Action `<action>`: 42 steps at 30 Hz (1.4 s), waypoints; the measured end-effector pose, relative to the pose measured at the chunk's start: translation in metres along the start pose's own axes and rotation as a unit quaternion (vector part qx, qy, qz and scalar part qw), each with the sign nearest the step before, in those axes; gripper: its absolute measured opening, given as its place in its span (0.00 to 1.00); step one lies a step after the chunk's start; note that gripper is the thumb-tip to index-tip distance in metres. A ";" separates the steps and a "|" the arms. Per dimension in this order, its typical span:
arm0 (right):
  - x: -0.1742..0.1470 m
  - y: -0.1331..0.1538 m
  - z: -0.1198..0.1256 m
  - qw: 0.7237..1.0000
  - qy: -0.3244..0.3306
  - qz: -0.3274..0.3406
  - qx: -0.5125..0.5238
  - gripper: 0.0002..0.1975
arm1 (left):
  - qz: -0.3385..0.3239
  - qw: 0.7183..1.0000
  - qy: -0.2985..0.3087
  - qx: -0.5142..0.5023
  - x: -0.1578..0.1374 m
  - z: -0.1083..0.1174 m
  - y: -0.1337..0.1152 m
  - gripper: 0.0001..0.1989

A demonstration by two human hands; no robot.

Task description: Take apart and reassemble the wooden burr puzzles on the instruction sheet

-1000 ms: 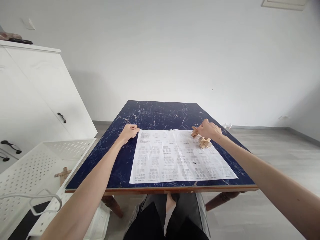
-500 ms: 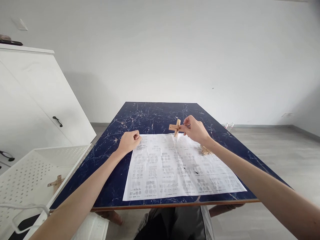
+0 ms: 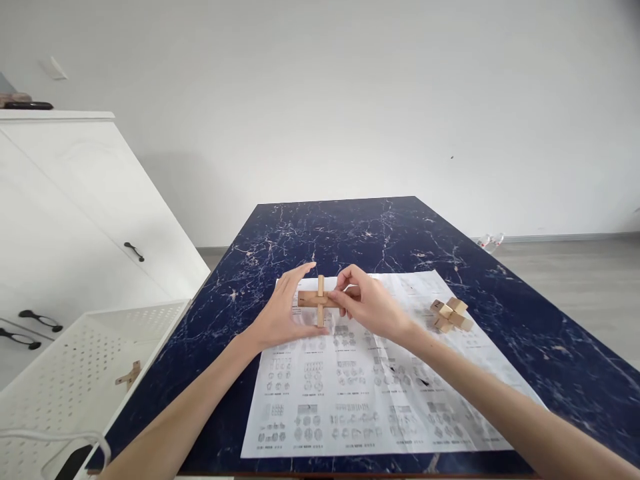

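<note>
My right hand (image 3: 373, 303) pinches the right arm of a cross-shaped wooden puzzle piece (image 3: 311, 299), made of interlocking wooden bars, over the printed sheet. My left hand (image 3: 283, 308) is spread in a C shape around the cross's left side. Its fingertips are just beyond the upper end and its thumb is at the lower end; whether the thumb presses the wood I cannot tell. A second wooden puzzle (image 3: 451, 315), a knot of interlocked blocks, rests on the sheet to the right of my right forearm. Beneath both hands lies the printed paper sheet (image 3: 320, 443), covered in small diagrams.
The dark blue marbled table (image 3: 330, 233) stands before a white wall. At left are a white cabinet (image 3: 90, 200) and a perforated white basket (image 3: 65, 353) with another wooden cross (image 3: 129, 375) and a white cable (image 3: 55, 435). A clear object (image 3: 491, 241) shows past the table's right edge.
My right hand has brought the wooden cross left and closer to me. My left hand, closed before at the sheet's edge, has opened around it. The view has shifted, uncovering the second puzzle.
</note>
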State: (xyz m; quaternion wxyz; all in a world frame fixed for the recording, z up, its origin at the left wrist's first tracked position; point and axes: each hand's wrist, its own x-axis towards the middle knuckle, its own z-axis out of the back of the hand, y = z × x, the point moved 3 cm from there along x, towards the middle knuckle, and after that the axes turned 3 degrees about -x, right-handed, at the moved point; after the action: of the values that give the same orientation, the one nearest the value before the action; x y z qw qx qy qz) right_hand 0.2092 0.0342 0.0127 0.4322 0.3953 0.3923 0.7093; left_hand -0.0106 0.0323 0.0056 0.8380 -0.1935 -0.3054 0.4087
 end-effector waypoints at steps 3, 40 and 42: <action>-0.004 -0.005 -0.007 0.998 0.028 -0.017 0.044 0.13 | 0.017 0.998 0.053 -0.014 -0.001 -0.001 -0.006 0.54; -0.019 -0.011 -0.008 0.980 0.148 -0.055 0.121 0.09 | 0.019 0.996 0.084 -0.039 -0.003 0.002 -0.007 0.48; -0.019 -0.010 -0.008 0.977 0.153 -0.060 0.133 0.09 | 0.009 0.997 0.073 -0.035 -0.003 0.002 -0.008 0.48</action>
State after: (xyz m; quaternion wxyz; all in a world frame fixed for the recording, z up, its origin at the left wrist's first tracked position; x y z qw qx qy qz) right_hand 0.2113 0.0184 -0.0034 0.3526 0.3122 0.5676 0.6754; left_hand -0.0089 0.0257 0.0109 0.8473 -0.2549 -0.2556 0.3896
